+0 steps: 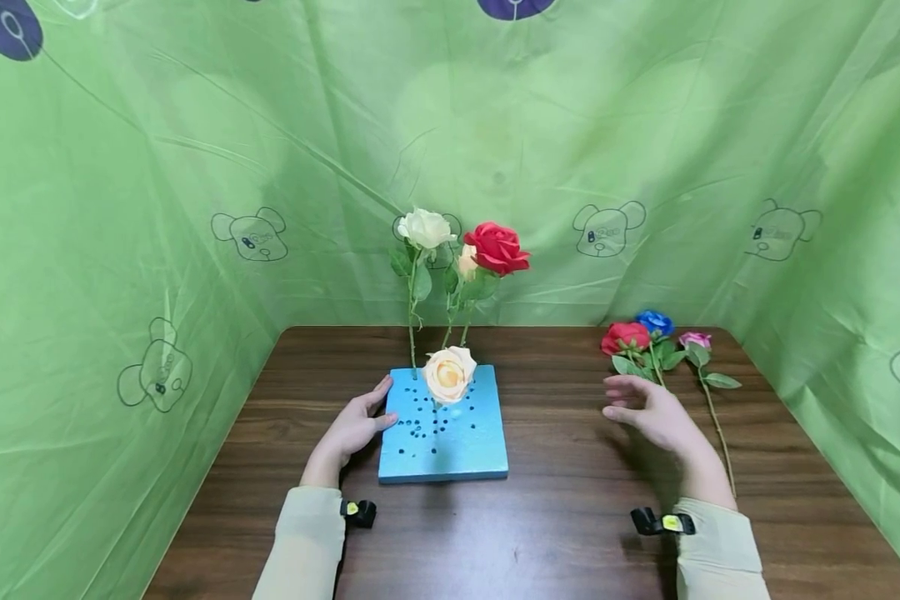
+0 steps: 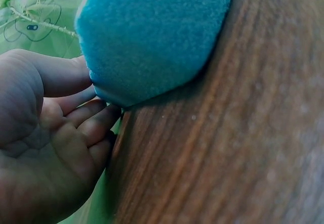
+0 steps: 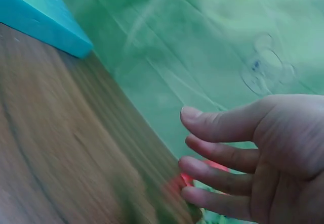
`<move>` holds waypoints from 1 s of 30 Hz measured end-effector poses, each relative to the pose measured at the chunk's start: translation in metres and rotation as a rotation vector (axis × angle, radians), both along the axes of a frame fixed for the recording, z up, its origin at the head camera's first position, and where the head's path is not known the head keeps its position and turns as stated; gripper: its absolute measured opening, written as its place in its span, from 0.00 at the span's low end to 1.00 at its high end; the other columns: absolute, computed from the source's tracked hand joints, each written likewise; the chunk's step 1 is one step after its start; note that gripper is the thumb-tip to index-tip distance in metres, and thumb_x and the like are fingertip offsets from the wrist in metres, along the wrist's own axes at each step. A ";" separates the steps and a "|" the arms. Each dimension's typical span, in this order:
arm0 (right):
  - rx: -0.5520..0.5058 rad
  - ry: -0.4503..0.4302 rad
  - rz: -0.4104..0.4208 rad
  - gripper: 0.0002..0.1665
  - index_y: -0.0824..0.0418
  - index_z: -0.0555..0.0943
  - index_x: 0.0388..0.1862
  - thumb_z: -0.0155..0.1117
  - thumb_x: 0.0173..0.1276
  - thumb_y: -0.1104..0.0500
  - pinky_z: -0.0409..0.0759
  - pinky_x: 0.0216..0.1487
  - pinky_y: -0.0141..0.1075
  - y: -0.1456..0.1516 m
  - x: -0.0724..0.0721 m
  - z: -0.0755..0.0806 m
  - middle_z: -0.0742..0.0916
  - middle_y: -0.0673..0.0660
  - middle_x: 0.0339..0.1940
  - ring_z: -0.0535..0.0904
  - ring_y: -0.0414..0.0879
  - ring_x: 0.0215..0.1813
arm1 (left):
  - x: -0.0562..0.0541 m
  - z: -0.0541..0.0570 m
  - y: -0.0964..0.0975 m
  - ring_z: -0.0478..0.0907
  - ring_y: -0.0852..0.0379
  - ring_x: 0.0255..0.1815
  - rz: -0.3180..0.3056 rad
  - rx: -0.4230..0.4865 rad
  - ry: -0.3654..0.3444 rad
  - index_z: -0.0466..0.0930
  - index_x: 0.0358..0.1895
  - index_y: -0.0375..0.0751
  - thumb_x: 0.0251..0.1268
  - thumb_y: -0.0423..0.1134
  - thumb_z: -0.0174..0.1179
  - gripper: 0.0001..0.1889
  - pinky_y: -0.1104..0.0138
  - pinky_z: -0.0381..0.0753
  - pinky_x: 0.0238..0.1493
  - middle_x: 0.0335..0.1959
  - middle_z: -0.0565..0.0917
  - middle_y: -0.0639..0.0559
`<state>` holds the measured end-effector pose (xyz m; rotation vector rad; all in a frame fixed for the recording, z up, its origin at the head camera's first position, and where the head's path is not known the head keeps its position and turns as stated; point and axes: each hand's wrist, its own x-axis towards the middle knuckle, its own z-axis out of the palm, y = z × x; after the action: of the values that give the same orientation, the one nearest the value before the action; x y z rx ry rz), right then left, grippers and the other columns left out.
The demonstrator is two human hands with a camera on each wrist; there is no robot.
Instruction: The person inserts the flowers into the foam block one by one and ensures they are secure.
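Observation:
A blue foam board (image 1: 457, 446) dotted with small holes lies on the table. My left hand (image 1: 355, 427) holds its left edge; the left wrist view shows the thumb (image 2: 66, 75) against the foam and the fingers bent by its lower edge. Standing in the board are a white rose (image 1: 425, 227), a red rose (image 1: 498, 248), a peach rose (image 1: 467, 262) partly hidden behind the red one, and a cream rose (image 1: 450, 375) nearer me. On the right, my right hand (image 1: 656, 417) hovers with fingers apart and nothing in them, just in front of a loose red rose (image 1: 625, 337).
Beside the loose red rose lie a blue rose (image 1: 655, 322) and a pink rose (image 1: 695, 340), whose long stem runs toward me under the right forearm. Green cloth (image 1: 345, 167) hangs behind and along both sides of the brown wooden table (image 1: 555, 500).

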<state>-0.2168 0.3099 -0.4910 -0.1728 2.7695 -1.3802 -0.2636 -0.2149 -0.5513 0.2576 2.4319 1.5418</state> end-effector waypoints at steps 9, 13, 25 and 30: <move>0.101 -0.034 -0.082 0.35 0.72 0.75 0.73 0.75 0.74 0.56 0.82 0.46 0.33 0.044 0.013 -0.001 0.86 0.73 0.62 0.85 0.65 0.60 | -0.001 -0.001 0.000 0.45 0.49 0.88 -0.005 0.006 -0.003 0.56 0.87 0.45 0.79 0.37 0.64 0.39 0.49 0.46 0.85 0.88 0.53 0.52; 0.144 -0.052 -0.101 0.35 0.72 0.75 0.73 0.74 0.75 0.56 0.82 0.49 0.38 0.058 0.015 -0.004 0.85 0.74 0.62 0.84 0.67 0.60 | -0.001 -0.001 0.000 0.45 0.50 0.88 -0.001 0.006 -0.008 0.56 0.87 0.46 0.79 0.37 0.64 0.39 0.48 0.46 0.85 0.88 0.53 0.53; 0.101 -0.155 -0.097 0.37 0.75 0.69 0.77 0.71 0.76 0.61 0.86 0.51 0.40 0.072 0.016 -0.009 0.80 0.79 0.67 0.83 0.68 0.62 | 0.000 0.000 0.000 0.45 0.49 0.88 0.003 -0.010 0.001 0.56 0.87 0.46 0.79 0.37 0.64 0.39 0.48 0.46 0.85 0.88 0.53 0.52; 0.018 -0.208 -0.121 0.37 0.77 0.66 0.78 0.70 0.76 0.66 0.89 0.49 0.39 0.072 0.016 -0.009 0.76 0.81 0.70 0.85 0.61 0.59 | -0.001 -0.001 0.001 0.45 0.49 0.88 0.002 -0.008 0.003 0.56 0.87 0.46 0.79 0.37 0.64 0.39 0.48 0.46 0.85 0.88 0.53 0.52</move>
<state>-0.2004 0.3821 -0.5002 0.1347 2.6561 -1.3140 -0.2645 -0.2142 -0.5520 0.2556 2.4403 1.5338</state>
